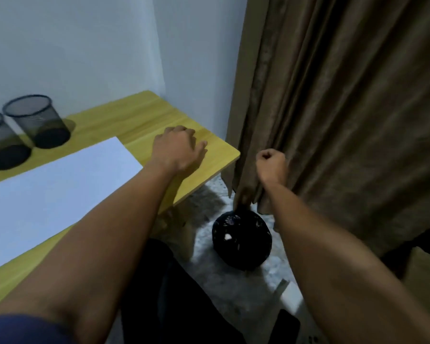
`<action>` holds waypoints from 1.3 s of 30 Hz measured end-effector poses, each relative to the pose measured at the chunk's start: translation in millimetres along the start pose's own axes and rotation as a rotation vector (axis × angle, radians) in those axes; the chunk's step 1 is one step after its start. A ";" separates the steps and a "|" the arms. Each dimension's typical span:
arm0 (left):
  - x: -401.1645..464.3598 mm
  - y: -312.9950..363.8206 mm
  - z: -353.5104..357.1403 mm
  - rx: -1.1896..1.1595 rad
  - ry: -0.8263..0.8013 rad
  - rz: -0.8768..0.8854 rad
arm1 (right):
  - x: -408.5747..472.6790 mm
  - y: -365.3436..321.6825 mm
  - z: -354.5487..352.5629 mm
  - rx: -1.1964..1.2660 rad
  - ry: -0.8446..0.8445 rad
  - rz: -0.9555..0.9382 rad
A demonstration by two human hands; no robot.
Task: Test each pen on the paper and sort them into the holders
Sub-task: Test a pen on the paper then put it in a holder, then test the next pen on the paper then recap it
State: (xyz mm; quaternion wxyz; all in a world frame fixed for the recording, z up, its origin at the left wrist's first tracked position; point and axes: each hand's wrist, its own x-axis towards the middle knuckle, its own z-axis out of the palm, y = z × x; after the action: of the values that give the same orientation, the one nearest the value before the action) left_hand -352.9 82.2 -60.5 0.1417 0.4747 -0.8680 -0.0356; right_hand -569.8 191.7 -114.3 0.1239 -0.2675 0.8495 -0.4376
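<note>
A: Yellow wood, the desk [144,115], with a white sheet of paper [60,184] lying flat across it. Two black mesh holders [36,120] standing side by side at the far left, seemingly empty.

B: And the pens?

A: None to be seen anywhere. Not on the paper, not in the holders, not in either hand.

B: Hands, then?

A: Left hand [178,150] resting palm-down near the desk's right corner, fingers loosely bent, holding nothing. Right hand [271,161] off the desk, up by the brown curtain [333,108], curled into a fist; nothing visible inside it.

B: So which step?

A: Probably the very start, no mark on the sheet. Looks like searching or reaching rather than testing.

B: Next move?

A: Finding a pen first, likely somewhere out of view, then bringing it back to the paper. Worth avoiding the black bag [242,240] on the floor below.
</note>
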 end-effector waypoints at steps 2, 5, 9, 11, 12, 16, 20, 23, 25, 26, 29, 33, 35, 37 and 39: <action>-14.1 -18.3 -28.6 0.017 0.050 -0.036 | -9.6 -31.2 1.4 0.002 0.028 -0.098; -44.1 -59.9 -76.5 0.066 0.134 -0.118 | -33.7 -81.7 19.8 0.036 0.001 -0.253; -103.0 -136.0 -131.3 0.129 0.209 -0.254 | -90.3 -161.7 65.1 0.092 -0.133 -0.408; -140.8 -178.2 -150.7 0.134 0.247 -0.338 | -127.7 -200.8 93.0 0.128 -0.212 -0.487; -160.6 -199.4 -156.9 0.134 0.262 -0.388 | -148.8 -219.1 106.7 0.139 -0.245 -0.530; -238.4 -279.8 -166.6 0.155 0.242 -0.603 | -237.1 -276.9 160.9 0.158 -0.448 -0.715; -304.4 -341.5 -169.6 0.178 0.253 -0.775 | -320.6 -310.9 211.6 0.094 -0.697 -0.859; -341.5 -371.7 -166.4 0.185 0.268 -0.856 | -376.3 -323.2 245.1 -0.005 -0.881 -0.937; -356.2 -387.1 -163.4 0.174 0.255 -0.891 | -406.8 -327.1 263.6 -0.097 -0.976 -0.985; -361.1 -393.2 -161.7 0.163 0.249 -0.898 | -420.3 -328.3 271.5 -0.148 -1.009 -0.992; -369.5 -406.2 -155.6 0.168 0.249 -0.875 | -450.1 -329.2 293.1 -0.312 -1.034 -1.014; -373.3 -414.1 -150.8 0.202 0.285 -0.829 | -467.0 -329.8 310.1 -0.426 -0.959 -1.015; -374.2 -416.2 -149.6 0.207 0.299 -0.820 | -471.7 -328.6 311.5 -0.438 -0.932 -1.020; -374.5 -417.4 -147.6 0.211 0.314 -0.811 | -475.2 -327.3 310.7 -0.435 -0.908 -1.030; -374.4 -418.1 -145.9 0.217 0.321 -0.807 | -477.2 -326.9 310.7 -0.430 -0.887 -1.036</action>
State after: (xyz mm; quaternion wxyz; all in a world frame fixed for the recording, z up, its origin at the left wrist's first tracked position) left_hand 218.9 176.4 -82.4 0.1987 0.7870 -0.5789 0.0772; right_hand 75.8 95.0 -43.1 0.1781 -0.8079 0.5503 -0.1129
